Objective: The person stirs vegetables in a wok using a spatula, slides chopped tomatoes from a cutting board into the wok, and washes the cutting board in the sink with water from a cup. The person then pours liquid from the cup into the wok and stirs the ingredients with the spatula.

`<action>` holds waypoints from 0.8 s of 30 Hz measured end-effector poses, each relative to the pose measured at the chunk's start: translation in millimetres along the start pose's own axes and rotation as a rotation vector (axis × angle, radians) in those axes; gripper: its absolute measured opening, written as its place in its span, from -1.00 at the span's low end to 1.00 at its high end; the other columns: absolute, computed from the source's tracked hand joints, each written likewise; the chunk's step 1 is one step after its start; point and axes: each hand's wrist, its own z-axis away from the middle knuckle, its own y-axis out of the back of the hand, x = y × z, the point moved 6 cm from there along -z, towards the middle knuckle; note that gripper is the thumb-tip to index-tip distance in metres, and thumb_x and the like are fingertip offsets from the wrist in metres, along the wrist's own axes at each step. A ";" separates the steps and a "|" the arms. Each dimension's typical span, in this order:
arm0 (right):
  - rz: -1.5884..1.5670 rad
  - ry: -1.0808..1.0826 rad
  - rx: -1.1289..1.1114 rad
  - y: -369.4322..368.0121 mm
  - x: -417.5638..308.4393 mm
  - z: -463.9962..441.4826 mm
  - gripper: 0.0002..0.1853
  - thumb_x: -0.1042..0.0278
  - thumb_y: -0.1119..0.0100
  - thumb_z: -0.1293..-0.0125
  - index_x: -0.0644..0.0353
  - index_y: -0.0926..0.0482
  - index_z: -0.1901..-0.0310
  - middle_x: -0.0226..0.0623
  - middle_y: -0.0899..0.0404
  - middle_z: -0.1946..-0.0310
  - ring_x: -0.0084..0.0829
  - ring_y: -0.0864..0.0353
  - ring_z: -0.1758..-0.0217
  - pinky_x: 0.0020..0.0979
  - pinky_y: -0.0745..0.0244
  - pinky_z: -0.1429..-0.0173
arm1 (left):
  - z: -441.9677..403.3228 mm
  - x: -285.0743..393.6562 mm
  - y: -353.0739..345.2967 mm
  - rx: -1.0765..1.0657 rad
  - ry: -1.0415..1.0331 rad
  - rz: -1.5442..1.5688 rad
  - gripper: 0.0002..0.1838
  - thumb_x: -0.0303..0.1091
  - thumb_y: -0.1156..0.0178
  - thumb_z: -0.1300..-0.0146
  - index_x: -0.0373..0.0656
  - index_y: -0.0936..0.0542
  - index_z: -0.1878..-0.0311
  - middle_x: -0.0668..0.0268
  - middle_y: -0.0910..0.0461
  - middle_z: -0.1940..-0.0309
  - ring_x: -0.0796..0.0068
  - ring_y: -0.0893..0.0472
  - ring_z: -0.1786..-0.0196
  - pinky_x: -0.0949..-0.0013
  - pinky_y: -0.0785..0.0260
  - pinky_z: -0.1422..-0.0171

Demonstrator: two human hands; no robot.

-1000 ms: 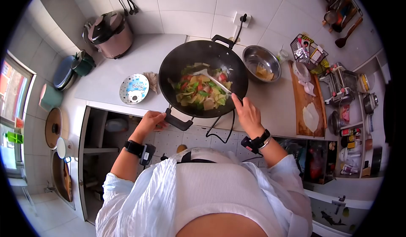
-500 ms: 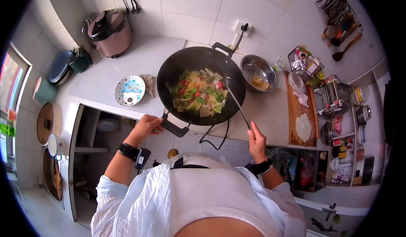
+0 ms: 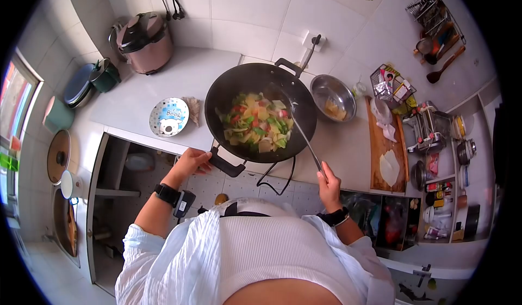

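Observation:
A large dark wok [image 3: 255, 76] stands on the counter in front of me, with sliced vegetables [image 3: 256, 121] in green, red and pale yellow inside it. My left hand [image 3: 194, 162] is closed at the left end of the wok's near handle [image 3: 231, 168]. A long metal spatula [image 3: 308, 142] slants into the wok from the right. Around the end of its shaft, the fingers of my right hand [image 3: 329, 188] are wrapped. The spatula's head lies by the food on the wok's right side and is hard to make out.
Left of the wok is a patterned plate [image 3: 169, 117], with a rice cooker [image 3: 144, 44] behind it. A steel bowl [image 3: 333, 95] sits close on the right, then a wooden cutting board [image 3: 385, 152]. A black cord [image 3: 276, 180] hangs below the wok over the counter's edge.
The vegetables have shifted a little inside the wok, and the spatula's head has moved slightly. Both hands keep nearly the same place and hold. The view has shifted slightly.

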 end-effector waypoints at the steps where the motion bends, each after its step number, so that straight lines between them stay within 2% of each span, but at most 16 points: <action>1: -0.008 0.070 0.039 1.3 -1.3 1.1 -0.64 0.47 -0.10 -0.21 0.43 -0.44 -0.03 0.08 -0.59 0.28 -0.27 -0.65 0.28 -0.43 -0.46 0.18 | 1.8 1.2 -0.9 0.004 -0.002 -0.006 -0.63 -0.14 -0.08 -0.28 -0.33 -0.57 0.21 0.24 -0.62 0.44 0.49 -0.62 0.37 0.42 -0.51 0.25; 4: -0.037 -0.052 -0.012 2.6 1.4 1.5 -0.63 0.47 -0.11 -0.20 0.43 -0.44 -0.04 0.08 -0.59 0.28 -0.31 -0.65 0.27 -0.44 -0.46 0.16 | 4.8 -0.2 -3.3 0.007 -0.003 -0.005 -0.63 -0.13 -0.07 -0.29 -0.33 -0.57 0.24 0.26 -0.62 0.44 0.52 -0.60 0.38 0.46 -0.50 0.29; 17: -0.037 -0.020 0.016 3.9 3.4 2.0 -0.63 0.47 -0.11 -0.20 0.42 -0.44 -0.04 -0.01 -0.59 0.38 -0.41 -0.60 0.39 -0.47 -0.44 0.25 | 0.2 -3.8 -2.2 -0.001 -0.017 0.019 -0.63 -0.12 -0.06 -0.30 -0.31 -0.59 0.20 0.26 -0.62 0.42 0.52 -0.61 0.38 0.45 -0.49 0.28; 23: -0.030 -0.033 0.013 4.7 4.0 0.4 -0.65 0.48 -0.10 -0.21 0.43 -0.45 -0.02 0.04 -0.59 0.36 -0.33 -0.63 0.36 -0.43 -0.45 0.24 | 4.0 1.4 -3.0 -0.003 -0.001 0.017 -0.62 -0.12 -0.07 -0.30 -0.32 -0.59 0.20 0.26 -0.62 0.44 0.52 -0.61 0.38 0.45 -0.49 0.29; 24: 0.018 0.011 0.015 6.8 -1.3 -2.6 -0.64 0.47 -0.09 -0.21 0.40 -0.45 -0.04 0.07 -0.58 0.33 -0.24 -0.63 0.33 -0.40 -0.47 0.22 | 4.5 0.9 -3.4 -0.003 0.000 0.024 -0.62 -0.12 -0.07 -0.30 -0.32 -0.59 0.20 0.26 -0.62 0.44 0.52 -0.61 0.38 0.45 -0.49 0.29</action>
